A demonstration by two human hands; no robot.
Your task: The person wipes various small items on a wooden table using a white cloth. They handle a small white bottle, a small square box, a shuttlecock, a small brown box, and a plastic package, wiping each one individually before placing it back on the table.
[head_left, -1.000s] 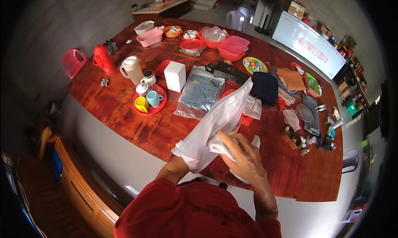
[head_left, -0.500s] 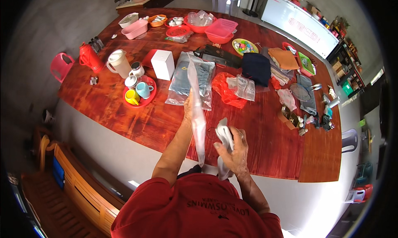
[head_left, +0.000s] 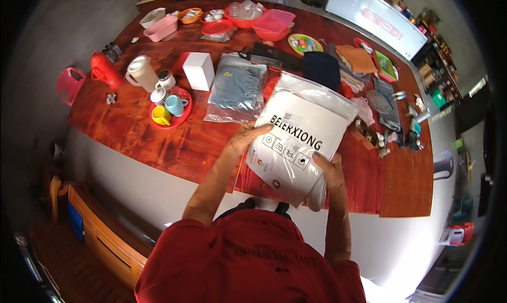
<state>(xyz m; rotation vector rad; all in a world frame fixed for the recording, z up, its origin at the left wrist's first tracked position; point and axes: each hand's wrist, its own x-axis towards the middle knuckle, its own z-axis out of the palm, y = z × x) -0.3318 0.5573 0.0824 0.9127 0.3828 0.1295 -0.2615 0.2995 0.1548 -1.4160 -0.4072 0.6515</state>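
Note:
A clear plastic packaging bag (head_left: pixel 309 118) with a white panel and black print is held up over the table's near edge, its printed face toward me. My left hand (head_left: pixel 250 138) pinches its left edge, thumb on the front. My right hand (head_left: pixel 331 173) grips the lower right side, thumb also on the front. Below that hand a whitish bundle (head_left: pixel 318 195) shows behind the bag; its kind is hard to make out. Left of the bag, a folded grey-blue garment (head_left: pixel 238 86) lies inside another clear bag on the table.
Mugs on a red tray (head_left: pixel 187 109), a cream pitcher (head_left: pixel 141 73), a red thermos (head_left: pixel 104 69) and a white box (head_left: pixel 199 70) stand at left. Basins (head_left: pixel 273 24) line the far side. Folded dark cloth (head_left: pixel 321 70) and small tools lie right. A wooden bench (head_left: pixel 105 234) is at lower left.
The bag, seen edge-on before, has turned to show its printed face and moved right. My right hand has risen and now grips it too. The view has shifted slightly.

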